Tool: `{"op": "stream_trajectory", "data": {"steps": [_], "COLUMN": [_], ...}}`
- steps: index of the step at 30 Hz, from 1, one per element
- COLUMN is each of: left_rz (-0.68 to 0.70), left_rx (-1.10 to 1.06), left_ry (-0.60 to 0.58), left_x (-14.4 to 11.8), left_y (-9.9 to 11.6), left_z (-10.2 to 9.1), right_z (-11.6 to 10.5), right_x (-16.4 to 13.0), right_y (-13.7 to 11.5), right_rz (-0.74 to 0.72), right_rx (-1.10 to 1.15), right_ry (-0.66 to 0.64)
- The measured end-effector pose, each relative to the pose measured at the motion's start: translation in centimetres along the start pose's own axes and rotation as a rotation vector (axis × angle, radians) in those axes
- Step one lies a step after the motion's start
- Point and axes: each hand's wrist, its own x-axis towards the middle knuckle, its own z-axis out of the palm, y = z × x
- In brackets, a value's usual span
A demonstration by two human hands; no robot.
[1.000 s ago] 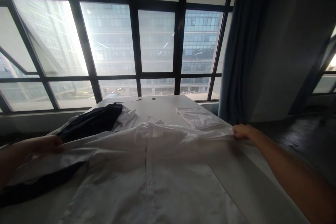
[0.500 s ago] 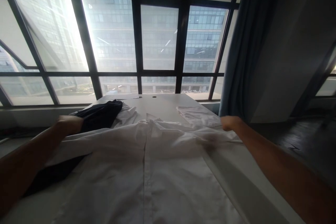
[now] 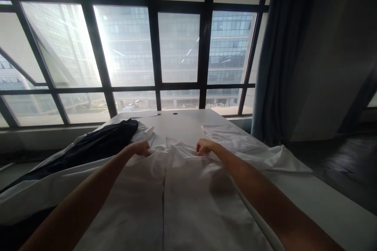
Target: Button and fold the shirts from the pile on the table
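A white button-front shirt (image 3: 188, 196) lies spread on the white table, its collar end away from me and its front placket running down the middle. At the left of the collar, my left hand (image 3: 141, 148) is closed on the shirt's cloth. My right hand (image 3: 204, 147) pinches the shirt to the right of the collar, fingers curled in. One sleeve (image 3: 282, 160) stretches out to the right across the table. The lower end of the shirt runs out of view beneath me.
A dark navy garment (image 3: 97, 143) lies on white cloth at the left. A folded white garment (image 3: 228, 136) rests beyond my right hand. The white table (image 3: 188, 119) reaches toward the windows (image 3: 179, 47). A blue-grey curtain (image 3: 273, 66) hangs at the right.
Both hands have moved inward, from out along the sleeves to either side of the collar. The right sleeve now lies on the table, let go. The view has tilted up slightly.
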Motion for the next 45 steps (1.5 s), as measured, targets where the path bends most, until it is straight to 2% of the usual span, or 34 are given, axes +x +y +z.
{"op": "stream_trajectory", "data": {"steps": [3, 5, 7, 11, 13, 15, 19, 21, 23, 26, 29, 32, 36, 38, 40, 43, 45], "left_rz": [-0.055, -0.076, -0.105, -0.127, -0.096, -0.082, -0.098, -0.112, -0.131, -0.136, -0.088, -0.07, -0.062, -0.072, -0.103, -0.126, -0.102], "left_rx": [0.018, -0.009, -0.03, 0.019, 0.065, 0.083, 0.01, 0.015, 0.09, 0.199, 0.162, 0.124, 0.092, 0.051, 0.023, 0.032, 0.056], "left_ry": [-0.133, -0.06, 0.009, -0.103, -0.124, -0.004, 0.42, 0.493, 0.398, 0.154, 0.027, -0.024, 0.106, 0.17, 0.184, 0.141, 0.112], "left_x": [2.9, 4.2, 5.0, 5.7, 5.7, 5.8, 6.0, 6.1, 6.2, 6.4, 6.4, 6.2, 5.9, 6.3, 7.3, 9.2, 10.2], "left_y": [-1.0, -1.5, -1.6, -1.0, -1.0, -1.2, -1.7, -1.8, -1.9, -2.2, -2.7, -3.3, -4.0, -4.1, -4.0, -3.4, -2.9], "left_z": [-2.6, -4.3, -5.1, -4.0, -3.1, -2.7, -1.7, -0.1, 2.4, 6.4, 9.3, 10.9, 11.4, 10.9, 9.9, 8.5, 8.0], "right_z": [-1.8, -2.4, -2.1, -0.1, -0.1, -1.3, -4.7, -4.8, -3.4, -0.2, 2.4, 4.4, 6.3, 6.2, 5.4, 3.8, 3.4], "right_x": [1.4, 2.0, 2.4, 3.1, 3.3, 3.3, 2.8, 2.7, 3.0, 3.5, 4.1, 4.3, 4.3, 4.3, 4.5, 5.6, 6.9], "right_y": [1.0, 1.6, 1.9, 1.6, 1.5, 1.7, 2.9, 3.4, 3.5, 2.5, 0.2, -2.1, -3.2, -3.4, -4.0, -6.2, -7.8], "right_rz": [0.012, 0.005, 0.007, 0.007, -0.007, -0.014, 0.045, 0.139, 0.237, 0.278, 0.141, -0.034, -0.058, -0.06, -0.052, -0.059, -0.103], "right_rx": [-0.018, 0.001, 0.023, -0.036, -0.067, -0.06, -0.004, -0.01, -0.07, -0.191, -0.177, -0.104, -0.078, -0.092, -0.134, -0.153, -0.084], "right_ry": [0.044, 0.087, 0.088, -0.049, -0.056, 0.056, 0.455, 0.555, 0.523, 0.419, 0.421, 0.365, 0.275, 0.272, 0.282, 0.417, 0.501]}}
